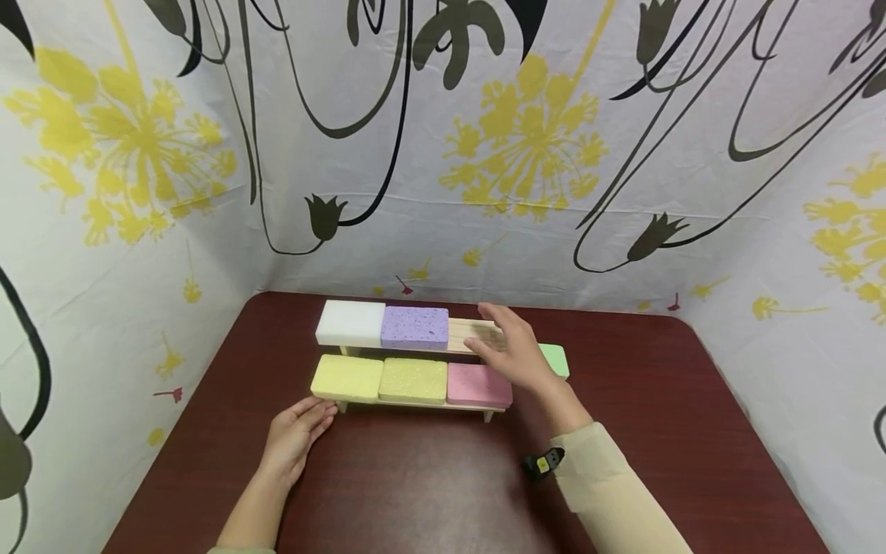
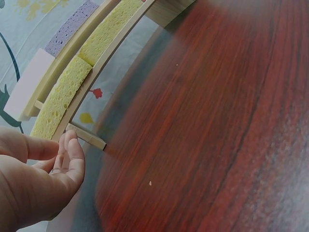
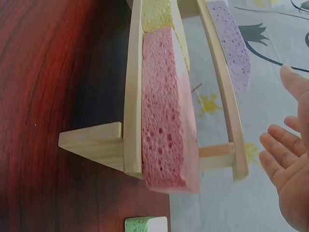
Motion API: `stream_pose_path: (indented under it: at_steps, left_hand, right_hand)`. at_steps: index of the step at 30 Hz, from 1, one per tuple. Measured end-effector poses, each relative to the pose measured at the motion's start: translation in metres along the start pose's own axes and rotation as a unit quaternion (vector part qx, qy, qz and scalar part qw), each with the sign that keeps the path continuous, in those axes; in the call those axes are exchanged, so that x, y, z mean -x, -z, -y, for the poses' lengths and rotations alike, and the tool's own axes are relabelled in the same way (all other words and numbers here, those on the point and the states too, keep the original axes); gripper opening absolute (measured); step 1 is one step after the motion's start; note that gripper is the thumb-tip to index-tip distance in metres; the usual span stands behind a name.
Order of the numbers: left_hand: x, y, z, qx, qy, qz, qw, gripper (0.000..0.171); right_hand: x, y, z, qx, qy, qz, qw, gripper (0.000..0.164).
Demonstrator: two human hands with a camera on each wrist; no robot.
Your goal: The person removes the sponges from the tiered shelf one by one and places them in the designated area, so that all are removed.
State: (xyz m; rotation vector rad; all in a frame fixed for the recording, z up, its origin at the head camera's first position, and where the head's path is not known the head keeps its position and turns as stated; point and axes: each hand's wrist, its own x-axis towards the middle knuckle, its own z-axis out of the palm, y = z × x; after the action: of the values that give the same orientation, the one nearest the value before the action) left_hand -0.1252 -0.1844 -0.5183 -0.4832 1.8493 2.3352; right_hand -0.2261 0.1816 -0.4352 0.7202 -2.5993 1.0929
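Its fingers spread, the right hand (image 1: 515, 354) hovers by the wooden rack (image 1: 462, 335) holding the purple sponge (image 1: 415, 328) and pink sponge (image 1: 474, 383), the left hand (image 1: 292, 440) at its left corner, pinching or not unclear, the green sponge (image 1: 556, 360) rightward on the worktop (image 1: 415, 492).

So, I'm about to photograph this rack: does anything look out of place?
Yes: the green block lies on the table, right of the wooden rack. It looks odd because the other five blocks sit on the rack, while its upper shelf is bare at the right end.
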Motion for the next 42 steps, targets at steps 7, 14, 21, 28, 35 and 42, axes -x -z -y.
stream_pose_path:
  at_steps: [7,14,21,28,35,42]
  left_hand:
    - [0.0,0.0,0.001,0.002,0.001,-0.001,1.0,0.047]
    - [0.0,0.002,0.0,0.002,-0.001,-0.008,1.0,0.047]
    - [0.001,0.001,-0.001,0.001,0.002,-0.003,1.0,0.047]
    - [0.001,0.0,-0.002,-0.002,0.0,-0.002,1.0,0.047]
    - [0.001,0.0,-0.002,-0.001,0.0,-0.003,1.0,0.047]
    - [0.001,-0.001,-0.001,-0.001,0.004,-0.003,1.0,0.047]
  right_hand:
    - [-0.005,-0.009,0.003,0.003,-0.001,0.011,1.0,0.065]
    - [-0.017,-0.019,0.009,0.014,0.004,0.034,0.999,0.072]
    - [-0.022,-0.024,0.013,0.027,-0.012,0.055,0.998,0.074]
    - [-0.024,-0.03,0.015,0.051,-0.032,0.071,0.996,0.082]
    - [-0.027,-0.032,0.015,0.064,-0.046,0.08,0.994,0.087]
    - [-0.031,-0.035,0.013,0.07,-0.036,0.087,0.993,0.096]
